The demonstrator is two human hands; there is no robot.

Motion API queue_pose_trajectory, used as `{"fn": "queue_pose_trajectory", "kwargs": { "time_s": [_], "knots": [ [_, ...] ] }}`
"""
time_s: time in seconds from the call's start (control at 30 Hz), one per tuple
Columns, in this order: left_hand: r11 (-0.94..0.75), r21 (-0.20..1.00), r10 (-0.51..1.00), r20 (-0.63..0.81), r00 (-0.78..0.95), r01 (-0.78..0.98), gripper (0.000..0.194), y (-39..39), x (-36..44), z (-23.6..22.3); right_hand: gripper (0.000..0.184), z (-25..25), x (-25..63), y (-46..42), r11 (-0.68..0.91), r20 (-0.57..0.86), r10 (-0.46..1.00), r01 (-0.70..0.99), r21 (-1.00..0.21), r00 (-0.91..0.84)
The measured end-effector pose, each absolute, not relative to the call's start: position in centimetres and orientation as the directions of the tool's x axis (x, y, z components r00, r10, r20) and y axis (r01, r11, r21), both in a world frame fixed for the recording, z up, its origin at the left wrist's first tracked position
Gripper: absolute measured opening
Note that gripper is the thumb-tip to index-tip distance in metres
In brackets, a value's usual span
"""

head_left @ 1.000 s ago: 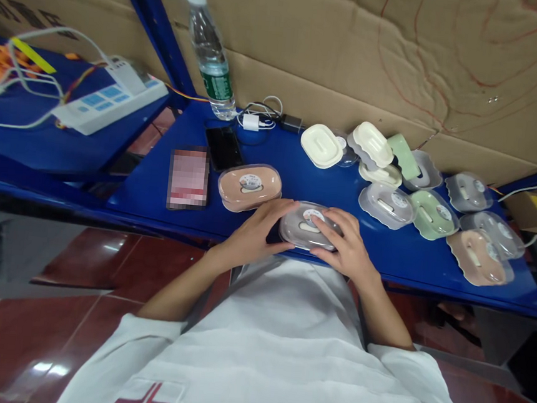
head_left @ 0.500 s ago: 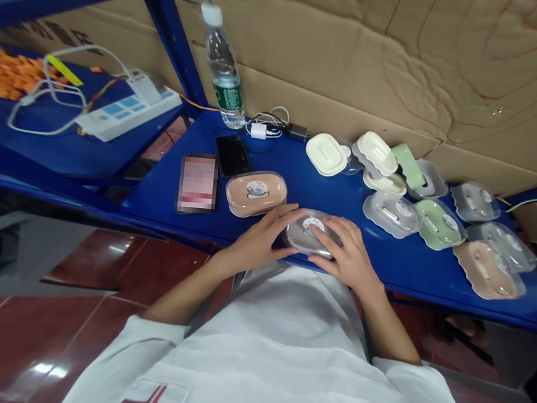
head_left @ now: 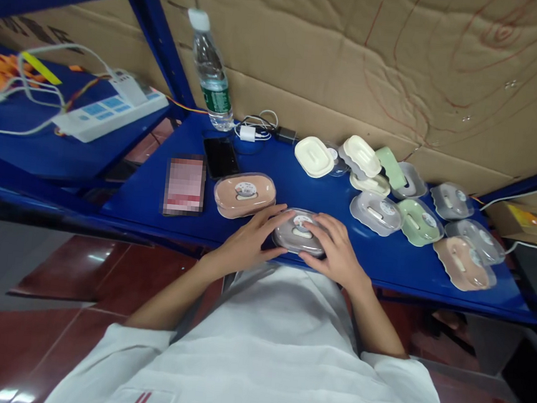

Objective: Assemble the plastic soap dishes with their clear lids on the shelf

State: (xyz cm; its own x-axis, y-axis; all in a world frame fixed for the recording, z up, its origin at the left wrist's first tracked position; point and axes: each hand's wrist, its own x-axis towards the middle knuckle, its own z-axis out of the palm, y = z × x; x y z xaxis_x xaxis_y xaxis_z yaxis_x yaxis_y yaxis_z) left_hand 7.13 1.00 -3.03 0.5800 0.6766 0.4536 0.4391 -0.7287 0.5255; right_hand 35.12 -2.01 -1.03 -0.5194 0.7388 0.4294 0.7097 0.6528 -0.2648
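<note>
A grey soap box [head_left: 288,236] with a clear lid and a round sticker lies at the table's front edge, between my hands. My left hand [head_left: 253,238] grips its left end, thumb at the near side and fingers at the far side. At the right end, my right hand [head_left: 334,248] holds it, with the fingers over the lid and the thumb along the near edge. Just left of it sits a pinkish soap box [head_left: 226,195], also with a clear lid and sticker.
Several grey, green, cream and pink soap boxes [head_left: 419,222] and lids spread over the right of the blue table [head_left: 316,193]. At the back left stand a water bottle [head_left: 215,87], charger cables [head_left: 251,131], a black phone [head_left: 220,156] and a blurred-out card [head_left: 184,185]. A power strip [head_left: 109,115] lies beyond.
The whole view has shifted slightly, so things on the table appear further left. Both hands stay on the grey soap box; its handle now shows more below the sticker.
</note>
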Motion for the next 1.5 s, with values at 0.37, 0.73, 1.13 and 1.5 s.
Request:
{"fn": "queue_pose_trajectory", "kwargs": {
  "time_s": [0.37, 0.73, 1.13, 1.5],
  "knots": [
    [-0.437, 0.243, 0.805, 0.535, 0.256, 0.866, 0.021, 0.1, 2.1, 0.5, 0.059, -0.9, 35.3, -2.0, 0.648, 0.438, 0.746, 0.699, -0.303, -0.501],
    [-0.647, 0.342, 0.736, 0.514, 0.44, 0.681, 0.079, 2.0, 5.7, -0.8, 0.057, -1.3, 35.5, -1.8, 0.67, 0.457, 0.721, 0.69, -0.272, -0.52],
    [-0.722, 0.147, 0.646, 0.494, 0.582, 0.676, 0.047, 1.8, 7.2, -1.8, 0.051, -1.6, 35.3, -2.0, 0.607, 0.563, 0.715, 0.768, -0.206, -0.415],
    [-0.404, 0.046, 0.825, 0.45, 0.342, 0.914, 0.048, 5.3, 7.0, 0.4, 0.039, -1.4, 35.1, -1.9, 0.576, 0.418, 0.788, 0.781, -0.242, -0.451]
  ]
}}
